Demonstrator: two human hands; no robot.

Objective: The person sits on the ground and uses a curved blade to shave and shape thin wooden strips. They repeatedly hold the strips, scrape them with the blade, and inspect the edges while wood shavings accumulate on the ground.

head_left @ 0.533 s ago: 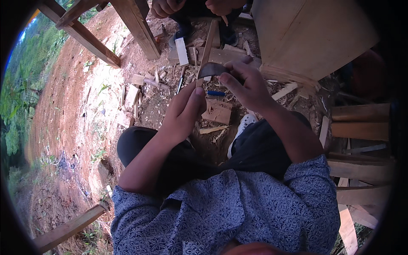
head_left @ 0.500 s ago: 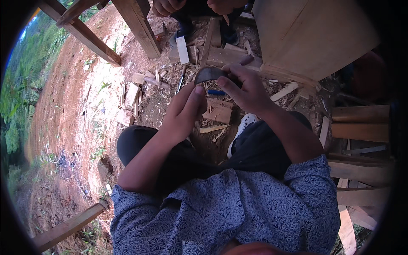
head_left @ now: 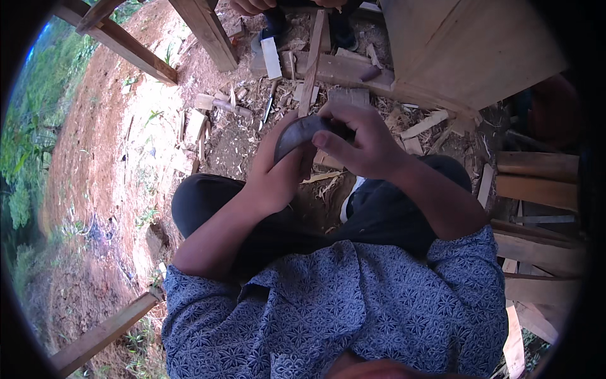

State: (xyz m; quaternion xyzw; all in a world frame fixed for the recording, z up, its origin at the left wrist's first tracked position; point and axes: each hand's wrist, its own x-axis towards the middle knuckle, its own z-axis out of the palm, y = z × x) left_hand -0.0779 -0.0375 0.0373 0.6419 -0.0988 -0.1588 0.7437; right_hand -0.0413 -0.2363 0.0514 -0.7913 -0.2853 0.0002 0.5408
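Note:
Between my hands, above my lap, is a dark grey-brown crescent-shaped piece (head_left: 297, 136) with a smooth, curved face. My left hand (head_left: 273, 174) is closed around its left and lower side. On its right end, my right hand (head_left: 363, 142) presses with the thumb, and the other fingers curl behind, partly hidden. What the piece is made of cannot be made out. Beyond my hands, a narrow wooden strip (head_left: 314, 60) stands out from a timber beam (head_left: 347, 68) on the ground.
A slim blade-like tool (head_left: 269, 106) and a wooden-handled tool (head_left: 224, 104) lie among shavings ahead. Another person's hand (head_left: 252, 6) shows at the top edge. A large wooden panel (head_left: 470, 54) leans at the right, above stacked boards (head_left: 536, 189). Wooden posts (head_left: 205, 35) stand at the upper left.
The crescent piece has come slightly nearer me and turned, showing more of its broad face. Both hands moved with it. The blue item below my hands is now hidden. The other person's hands shifted upward.

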